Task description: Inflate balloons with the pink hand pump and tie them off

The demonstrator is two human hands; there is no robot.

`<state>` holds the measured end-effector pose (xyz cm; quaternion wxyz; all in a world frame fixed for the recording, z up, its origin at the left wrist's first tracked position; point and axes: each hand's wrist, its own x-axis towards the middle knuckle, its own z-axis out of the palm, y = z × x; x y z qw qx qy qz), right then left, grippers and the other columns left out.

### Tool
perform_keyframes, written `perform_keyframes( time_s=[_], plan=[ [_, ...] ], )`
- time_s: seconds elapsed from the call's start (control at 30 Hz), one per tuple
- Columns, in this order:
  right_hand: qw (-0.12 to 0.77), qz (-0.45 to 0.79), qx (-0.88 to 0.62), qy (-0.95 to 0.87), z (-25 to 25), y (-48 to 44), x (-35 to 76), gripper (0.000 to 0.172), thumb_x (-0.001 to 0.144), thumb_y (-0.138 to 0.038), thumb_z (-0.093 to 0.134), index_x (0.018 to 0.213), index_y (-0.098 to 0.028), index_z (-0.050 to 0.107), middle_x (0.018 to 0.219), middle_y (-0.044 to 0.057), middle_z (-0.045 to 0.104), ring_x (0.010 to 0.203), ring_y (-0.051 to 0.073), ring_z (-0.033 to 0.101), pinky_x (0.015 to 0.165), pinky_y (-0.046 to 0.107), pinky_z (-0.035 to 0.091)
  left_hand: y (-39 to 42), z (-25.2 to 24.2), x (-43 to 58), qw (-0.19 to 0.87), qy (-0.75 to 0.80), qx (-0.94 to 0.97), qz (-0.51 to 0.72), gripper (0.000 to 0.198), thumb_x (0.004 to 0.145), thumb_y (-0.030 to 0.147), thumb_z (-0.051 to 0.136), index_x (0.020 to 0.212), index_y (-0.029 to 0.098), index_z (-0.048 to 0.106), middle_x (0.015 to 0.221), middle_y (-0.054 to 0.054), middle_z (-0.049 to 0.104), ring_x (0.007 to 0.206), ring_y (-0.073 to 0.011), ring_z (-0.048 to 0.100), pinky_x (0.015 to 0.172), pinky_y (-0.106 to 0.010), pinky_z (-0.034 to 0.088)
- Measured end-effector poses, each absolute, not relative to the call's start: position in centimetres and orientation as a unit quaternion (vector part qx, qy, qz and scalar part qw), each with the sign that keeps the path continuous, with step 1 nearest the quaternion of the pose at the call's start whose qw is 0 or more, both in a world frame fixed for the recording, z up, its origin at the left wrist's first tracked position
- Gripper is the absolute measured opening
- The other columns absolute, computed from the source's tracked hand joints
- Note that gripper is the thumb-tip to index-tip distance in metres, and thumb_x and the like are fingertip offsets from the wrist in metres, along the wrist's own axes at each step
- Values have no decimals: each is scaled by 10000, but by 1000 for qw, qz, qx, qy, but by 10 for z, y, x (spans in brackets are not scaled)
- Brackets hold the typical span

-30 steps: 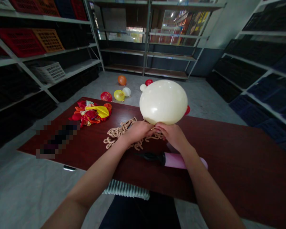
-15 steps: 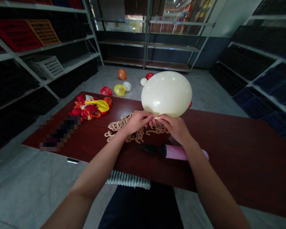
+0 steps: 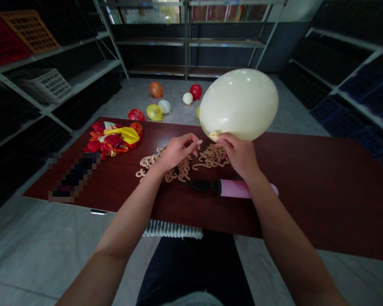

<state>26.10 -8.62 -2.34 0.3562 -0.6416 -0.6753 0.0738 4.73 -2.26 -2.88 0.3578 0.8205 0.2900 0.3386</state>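
My right hand (image 3: 239, 154) pinches the neck of a big inflated cream balloon (image 3: 239, 104), which tilts up and to the right above the dark red table (image 3: 306, 187). My left hand (image 3: 177, 151) hovers just left of the neck with fingers loosely curled, holding nothing I can see. Under both hands lies a heap of several tan clips (image 3: 181, 163). A pink hand pump (image 3: 232, 188) with a black nozzle lies on the table near my right wrist.
A pile of uninflated red, orange and yellow balloons (image 3: 115, 138) sits at the table's left. Several inflated balloons (image 3: 155, 111) lie on the floor beyond. Metal shelves with crates (image 3: 47, 85) line both sides and the back wall.
My left hand has let go of the balloon's neck and drawn slightly left. The balloon has risen and swung to the right in my right hand. The view has tipped downward.
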Motion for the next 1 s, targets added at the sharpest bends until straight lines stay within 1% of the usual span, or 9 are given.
perform_keyframes(
  time_s=[0.17, 0.27, 0.33, 0.4, 0.53, 0.6, 0.67, 0.8, 1.0],
  plan=[
    [421, 95, -640, -636, -25, -85, 262, 215, 976, -344, 505, 993, -235, 690, 885, -16, 788, 467, 102, 625, 591, 262, 501, -28, -41, 53, 158, 278, 931, 174, 215, 910, 391, 670, 962, 182, 679, 963, -45, 686, 878, -204, 637, 752, -285, 434],
    [432, 91, -634, -635, -24, -86, 260, 204, 980, -346, 505, 989, -241, 679, 879, -16, 787, 471, 102, 628, 579, 259, 498, -28, -48, 55, 119, 259, 950, 131, 142, 877, 297, 713, 957, 183, 683, 997, -52, 658, 939, -229, 623, 800, -312, 437],
    [428, 87, -634, -637, -24, -87, 259, 191, 978, -332, 512, 988, -240, 679, 871, -16, 786, 481, 105, 635, 576, 257, 494, -27, -47, 55, 155, 230, 951, 140, 59, 883, 220, 693, 927, 181, 682, 970, -47, 648, 932, -218, 617, 820, -316, 440],
    [423, 83, -636, -640, -24, -87, 258, 188, 977, -328, 516, 989, -239, 681, 859, -16, 785, 496, 110, 645, 578, 256, 491, -27, -42, 55, 229, 210, 933, 183, 28, 902, 197, 659, 909, 171, 663, 934, -42, 646, 894, -194, 614, 809, -307, 449],
    [415, 65, -641, -642, -24, -87, 258, 204, 976, -347, 513, 993, -242, 688, 827, -13, 780, 531, 126, 658, 595, 265, 494, -28, -28, 53, 448, 196, 806, 334, 110, 925, 234, 633, 1001, 170, 587, 855, -21, 639, 778, -143, 615, 719, -268, 478],
    [408, 53, -644, -645, -23, -87, 258, 199, 970, -345, 525, 993, -242, 693, 817, -9, 779, 541, 133, 660, 613, 274, 499, -30, -22, 52, 551, 176, 729, 366, 208, 907, 227, 654, 1091, 188, 565, 815, -8, 637, 738, -137, 625, 676, -254, 490],
    [405, 52, -644, -646, -23, -88, 257, 189, 967, -330, 532, 996, -242, 697, 806, -12, 778, 540, 133, 663, 626, 278, 503, -32, -18, 50, 621, 164, 675, 364, 213, 900, 217, 650, 1106, 196, 598, 818, -20, 661, 739, -147, 649, 659, -257, 508],
    [431, 89, -629, -641, -20, -90, 255, 175, 964, -303, 530, 987, -241, 692, 824, -21, 780, 498, 116, 654, 592, 268, 503, -35, -13, 47, 677, 161, 614, 373, 139, 857, 185, 659, 975, 176, 733, 943, -69, 728, 844, -188, 698, 752, -303, 561],
    [508, 147, -591, -609, -15, -97, 249, 177, 939, -388, 561, 945, -252, 675, 812, -24, 778, 494, 125, 660, 547, 269, 524, -37, -14, 50, 670, 181, 575, 433, 336, 726, 259, 845, 1054, 220, 786, 1028, -76, 763, 939, -220, 713, 846, -346, 575]
  ],
)
